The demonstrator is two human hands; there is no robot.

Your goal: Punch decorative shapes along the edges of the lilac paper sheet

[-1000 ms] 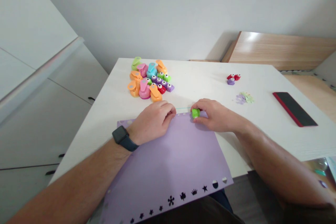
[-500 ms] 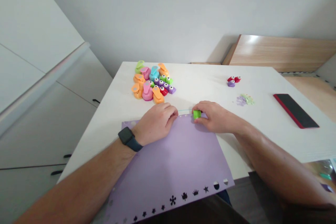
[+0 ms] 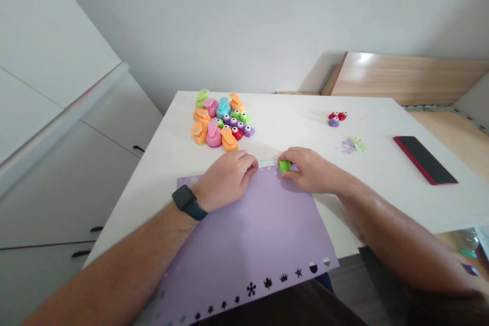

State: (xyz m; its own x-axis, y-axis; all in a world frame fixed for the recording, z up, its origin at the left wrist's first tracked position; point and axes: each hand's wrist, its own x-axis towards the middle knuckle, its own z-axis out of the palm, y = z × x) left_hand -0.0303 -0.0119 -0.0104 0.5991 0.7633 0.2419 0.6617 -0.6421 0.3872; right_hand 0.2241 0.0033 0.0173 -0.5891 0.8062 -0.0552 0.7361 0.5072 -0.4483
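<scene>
A large sheet of purple paper (image 3: 252,229) lies on the white table, its near edge overhanging and pierced with star, crown, leaf, circle and heart shapes. Small cut-outs also run along its far edge. My left hand (image 3: 229,175), with a dark watch (image 3: 186,199) on the wrist, pinches that far edge near the middle. To the right, my right hand (image 3: 305,169) grips a small green craft punch (image 3: 284,166) between thumb and fingers at the far edge of the sheet. The punch's underside, with the paper around it, is partly hidden by the fingers.
Several colourful craft punches (image 3: 221,122) are grouped at the back left of the table (image 3: 290,127). Farther right stand three small punches (image 3: 336,118), with purple and green paper bits (image 3: 353,145) before them. A black and red flat case (image 3: 425,160) lies at the right.
The view has shifted slightly. Both hands keep the same hold on the paper and the green punch, with hardly any movement.
</scene>
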